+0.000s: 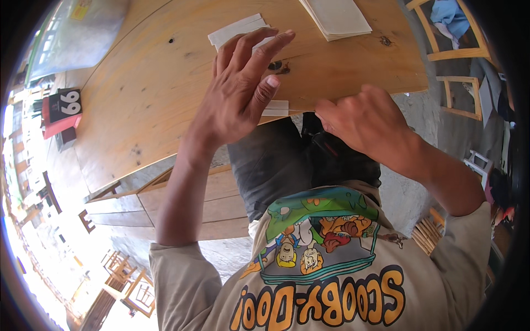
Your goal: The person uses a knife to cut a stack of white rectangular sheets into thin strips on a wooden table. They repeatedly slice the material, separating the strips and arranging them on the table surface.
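My left hand point(243, 88) hovers, fingers apart and slightly bent, over the wooden table point(127, 110), its fingertips in front of some white paper strips point(226, 34) lying there. Beside its thumb, a small pale paper strip point(275, 108) lies along the table's near edge. My right hand point(361, 121) is closed at that edge, to the right of the small strip; what its pinched fingers hold is hidden. A stack of cream paper sheets point(334, 16) sits at the back of the table.
A clear plastic sack point(77, 33) and a black-and-red block point(63, 113) are on the table's left. Wooden chairs point(458, 55) stand at the right, one bearing blue cloth point(448, 16). A wooden bench point(121, 215) is below the table; more chairs point(138, 292) stand at lower left.
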`<state>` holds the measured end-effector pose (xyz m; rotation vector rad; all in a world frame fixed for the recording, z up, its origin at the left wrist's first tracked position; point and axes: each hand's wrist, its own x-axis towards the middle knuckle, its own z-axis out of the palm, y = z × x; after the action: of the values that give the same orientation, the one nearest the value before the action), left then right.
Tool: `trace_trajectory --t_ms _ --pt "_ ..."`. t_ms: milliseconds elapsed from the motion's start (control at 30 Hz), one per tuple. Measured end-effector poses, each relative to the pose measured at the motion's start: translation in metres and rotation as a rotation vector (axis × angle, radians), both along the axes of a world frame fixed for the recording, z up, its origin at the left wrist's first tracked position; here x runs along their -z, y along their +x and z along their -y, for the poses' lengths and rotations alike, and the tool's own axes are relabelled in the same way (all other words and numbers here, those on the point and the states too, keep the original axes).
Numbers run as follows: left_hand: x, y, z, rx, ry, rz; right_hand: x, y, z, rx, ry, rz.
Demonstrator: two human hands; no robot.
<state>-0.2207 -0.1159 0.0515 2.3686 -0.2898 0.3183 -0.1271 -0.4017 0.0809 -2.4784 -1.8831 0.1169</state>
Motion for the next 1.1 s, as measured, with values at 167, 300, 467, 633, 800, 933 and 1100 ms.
trace_trajectory --t_ms 167,300,467,633,800,933,1100 --pt "0.015 0.009 -0.002 0.035 0.058 -0.009 -0.008 -0.002 -0.001 -0.023 -0.077 0.099" --pt "0.020 0.010 -0.003 0.050 0.096 -0.005 -0.014 -0.004 -0.003 -0.024 -0.091 0.103" --pt "0.018 0.010 -0.001 0.048 0.191 -0.041 -0.016 -0.006 -0.007 0.005 -0.100 0.114" --pt "0.016 0.009 0.001 0.048 0.224 -0.086 -0.014 -0.006 -0.007 0.008 -0.096 0.117" --pt "0.017 0.011 0.001 0.054 0.253 -0.084 -0.005 -0.003 -0.003 0.016 -0.057 0.067" --pt "0.017 0.010 0.001 0.055 0.265 -0.100 0.008 -0.002 0.000 0.015 -0.028 0.073" --pt "0.017 0.008 0.004 0.032 0.300 -0.121 0.021 0.001 0.003 0.000 0.043 0.069"
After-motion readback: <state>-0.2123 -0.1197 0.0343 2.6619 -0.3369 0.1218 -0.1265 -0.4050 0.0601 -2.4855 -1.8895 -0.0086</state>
